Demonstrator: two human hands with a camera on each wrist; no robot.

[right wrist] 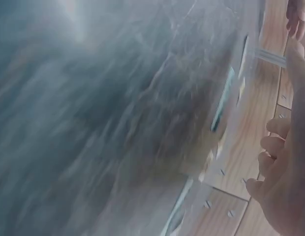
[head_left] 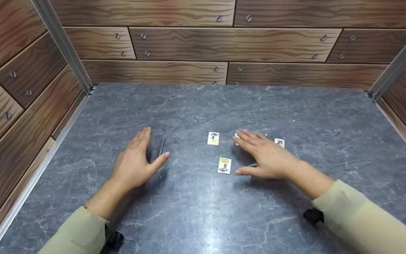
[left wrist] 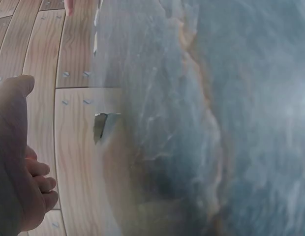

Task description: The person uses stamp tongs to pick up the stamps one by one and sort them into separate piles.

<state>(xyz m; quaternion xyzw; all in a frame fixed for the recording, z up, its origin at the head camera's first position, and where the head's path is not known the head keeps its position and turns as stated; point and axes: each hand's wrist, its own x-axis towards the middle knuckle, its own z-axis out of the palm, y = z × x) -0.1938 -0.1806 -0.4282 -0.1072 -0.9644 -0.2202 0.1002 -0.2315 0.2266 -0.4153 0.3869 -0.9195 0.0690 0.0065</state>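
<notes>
My left hand [head_left: 134,164] is held over the left half of the table with straight fingers and the thumb spread. Beside that thumb lies a thin dark pen-like stick [head_left: 162,145]. On the right, my right hand [head_left: 268,157] hovers palm down above the table, fingers extended, with nothing in its grasp. Small printed picture cards lie around it: one card [head_left: 213,138] farther back, one card [head_left: 224,165] near its thumb, and one card [head_left: 279,142] behind its knuckles. Its fingertips mostly cover another card [head_left: 237,138]. A teal strip [right wrist: 224,101] shows under this hand, largely hidden in the head view.
The grey marbled table [head_left: 196,208] is enclosed by wood-patterned walls [head_left: 203,42] at the back and sides. Metal posts [head_left: 63,46] stand at its back corners. Dark wrist devices [head_left: 314,216] sit at both sleeve cuffs.
</notes>
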